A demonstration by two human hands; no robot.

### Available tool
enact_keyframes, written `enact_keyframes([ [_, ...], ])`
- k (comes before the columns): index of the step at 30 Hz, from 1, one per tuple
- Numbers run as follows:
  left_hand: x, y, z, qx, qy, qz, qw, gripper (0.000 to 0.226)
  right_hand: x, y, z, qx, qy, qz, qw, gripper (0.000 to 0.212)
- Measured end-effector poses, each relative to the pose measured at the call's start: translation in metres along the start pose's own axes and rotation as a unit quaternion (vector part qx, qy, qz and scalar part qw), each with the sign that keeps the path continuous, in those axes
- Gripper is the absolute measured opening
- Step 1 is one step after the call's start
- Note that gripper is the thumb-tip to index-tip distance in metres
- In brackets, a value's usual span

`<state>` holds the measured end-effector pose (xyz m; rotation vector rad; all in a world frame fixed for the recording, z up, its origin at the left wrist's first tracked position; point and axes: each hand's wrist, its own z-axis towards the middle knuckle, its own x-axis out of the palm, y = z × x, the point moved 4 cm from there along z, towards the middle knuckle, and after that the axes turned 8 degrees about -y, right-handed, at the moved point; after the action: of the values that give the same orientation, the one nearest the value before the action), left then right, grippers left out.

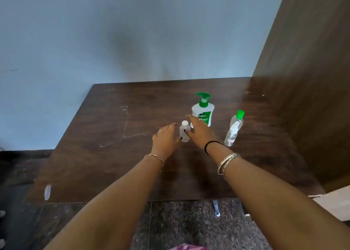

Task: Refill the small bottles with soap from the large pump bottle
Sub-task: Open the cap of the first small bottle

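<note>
Wooden table (113,155): both open hands flank white-capped small bottle (184,131).

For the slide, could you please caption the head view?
Both hands reach for a capped small bottle beside the pump bottle.

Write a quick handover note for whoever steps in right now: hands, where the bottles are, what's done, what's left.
Left hand: open, fingers straight, thumb touching the white-capped bottle.
Right hand: open, reaching over that bottle, in front of the pump bottle.
All upright on the table: pump bottle at the back, green-capped bottle and spray bottle to its right.
Done: nothing visible; all caps on.
Left: uncap each small bottle, fill it from the pump, recap it.
</note>
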<state>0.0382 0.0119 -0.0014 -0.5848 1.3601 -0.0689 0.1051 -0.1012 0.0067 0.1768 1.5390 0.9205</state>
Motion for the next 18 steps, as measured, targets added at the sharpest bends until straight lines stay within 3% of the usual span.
enact_keyframes([
  [10,0.018,0.002,0.011,-0.045,0.029,-0.087,0.995,0.061,0.006,-0.002,0.012,-0.010,-0.019,-0.049,0.999,0.016],
  [15,0.019,-0.003,0.011,-0.069,0.016,-0.162,0.984,0.063,-0.004,0.006,0.013,-0.005,-0.058,0.014,0.998,0.021],
  [18,0.009,-0.008,0.009,-0.083,-0.037,-0.234,0.968,0.047,-0.014,0.016,0.014,-0.015,-0.059,0.028,0.998,0.025],
])
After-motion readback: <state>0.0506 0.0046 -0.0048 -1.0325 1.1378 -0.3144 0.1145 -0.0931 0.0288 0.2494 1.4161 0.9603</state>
